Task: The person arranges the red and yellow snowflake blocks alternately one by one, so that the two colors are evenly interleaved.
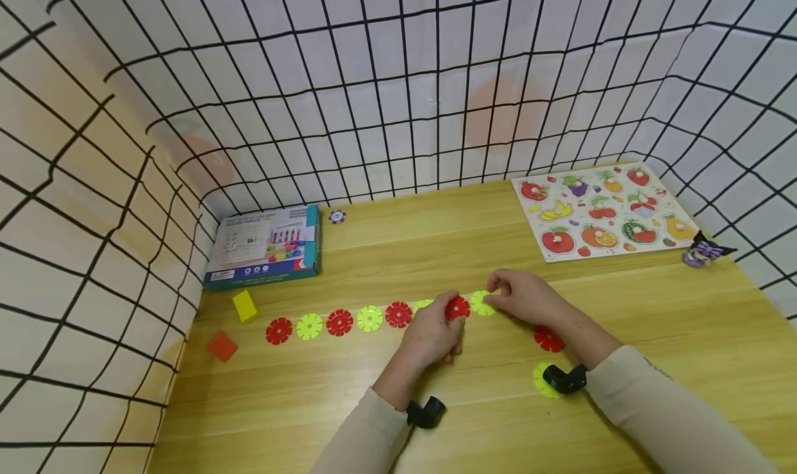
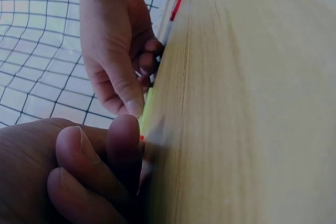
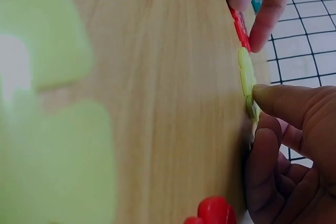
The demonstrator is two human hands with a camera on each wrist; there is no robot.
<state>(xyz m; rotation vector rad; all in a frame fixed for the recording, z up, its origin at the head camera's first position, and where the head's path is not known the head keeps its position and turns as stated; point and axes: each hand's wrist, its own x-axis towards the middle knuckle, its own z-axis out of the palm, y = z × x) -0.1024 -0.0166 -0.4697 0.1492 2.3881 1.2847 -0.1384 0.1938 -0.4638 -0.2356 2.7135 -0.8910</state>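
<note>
A row of alternating red and yellow-green notched plastic discs runs across the table in the head view, from a red disc (image 1: 279, 331) at the left. My left hand (image 1: 431, 329) holds a red disc (image 1: 458, 308) near the row's right end, thumb and index finger at its edges in the right wrist view. Beside it, the end yellow-green disc (image 1: 483, 303) is pinched at its right edge by my right hand (image 1: 526, 297). The two discs lie edge to edge. Part of another yellow-green disc (image 1: 424, 304) is hidden behind my left hand.
Under my right forearm lie a red disc (image 1: 549, 338) and a yellow-green disc (image 1: 546, 381). A boxed set (image 1: 264, 245), yellow block (image 1: 245, 306) and orange block (image 1: 222, 347) are at left. A fruit board (image 1: 607, 211) and small figurine (image 1: 703, 250) are at right. Black wire mesh (image 1: 398, 86) encloses the table.
</note>
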